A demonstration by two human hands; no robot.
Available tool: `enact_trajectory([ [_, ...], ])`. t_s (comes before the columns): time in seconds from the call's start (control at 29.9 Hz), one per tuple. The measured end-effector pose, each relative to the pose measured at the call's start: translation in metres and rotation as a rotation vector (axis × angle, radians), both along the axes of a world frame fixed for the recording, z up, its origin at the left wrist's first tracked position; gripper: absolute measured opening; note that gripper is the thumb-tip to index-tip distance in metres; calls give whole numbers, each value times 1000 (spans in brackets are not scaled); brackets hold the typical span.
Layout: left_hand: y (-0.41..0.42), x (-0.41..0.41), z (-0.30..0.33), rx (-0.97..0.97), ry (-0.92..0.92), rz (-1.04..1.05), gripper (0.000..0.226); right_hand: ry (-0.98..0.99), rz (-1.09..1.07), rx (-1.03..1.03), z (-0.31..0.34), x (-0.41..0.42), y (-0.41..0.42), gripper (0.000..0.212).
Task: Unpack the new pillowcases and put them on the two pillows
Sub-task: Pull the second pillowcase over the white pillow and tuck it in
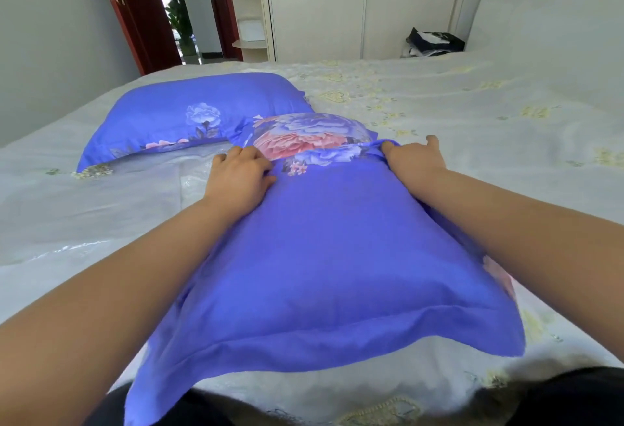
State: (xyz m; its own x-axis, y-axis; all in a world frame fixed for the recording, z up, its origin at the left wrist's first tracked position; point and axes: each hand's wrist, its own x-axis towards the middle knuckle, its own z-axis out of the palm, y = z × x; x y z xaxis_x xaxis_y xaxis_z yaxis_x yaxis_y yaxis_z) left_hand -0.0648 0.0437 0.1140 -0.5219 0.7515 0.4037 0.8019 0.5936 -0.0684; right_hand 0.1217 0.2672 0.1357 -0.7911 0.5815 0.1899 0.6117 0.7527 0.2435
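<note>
Two pillows on the bed, both already in blue floral cases; near pillow (324, 256) lies lengthwise in front of the person, its far end being closed up; second pillow (189, 114) sits finished, further off to the left, its corner touching the near one's floral flap (310, 136).

Left hand (238, 177) has fingers curled into the case fabric at the left of the opening; right hand (413, 155) pinches the blue edge at the right of the opening, thumb and fingers bunched on cloth, one finger lifted.

Judged step: tucking the flap over the pillow's far end; task looks nearly done.

To do it well: pull both corners outward evenly so the flap lies flat; push the pillow's corners fully into the case corners; smooth the bunching under the right fingers; check that no filling shows at the opening, which cannot be told from here.

White embroidered bedspread (472, 114) beneath; dark bag (435, 42) at the far side of the bed; wardrobe (337, 20) beyond.
</note>
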Motion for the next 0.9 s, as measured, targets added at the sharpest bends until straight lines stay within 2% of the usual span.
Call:
enact_trajectory([
  [0.1, 13, 10, 6, 144, -331, -147, 32, 142, 116, -222, 13, -6, -6, 24],
  [0.2, 27, 23, 12, 218, -422, -265, 20, 283, 232, -234, 20, -15, -19, 33],
  [0.27, 30, 33, 17, 153, -344, -266, 15, 303, 292, -212, 18, -21, -31, 37],
  [0.37, 30, 41, 19, -64, -48, -233, 15, 196, 347, -193, 14, -22, -42, 41],
  [0.47, 28, 38, 20, -335, 112, -83, 36, 12, 387, 18, 19, -23, -37, 44],
  [0.53, 27, 31, 23, -450, 152, 52, 37, -28, 367, 169, 23, -25, -31, 45],
  [0.6, 27, 24, 26, -415, 202, 110, 29, -36, 347, 260, 27, -26, -27, 41],
  [0.73, 24, 12, 24, -148, 332, 84, 22, 35, 312, 342, 30, -21, -25, 29],
  [0.84, 18, 5, 11, -151, 234, 48, 38, 25, 334, 380, 17, -18, -20, 26],
  [0.9, 12, 2, 5, -158, 206, 43, 34, 36, 356, 458, 7, -12, -14, 18],
])
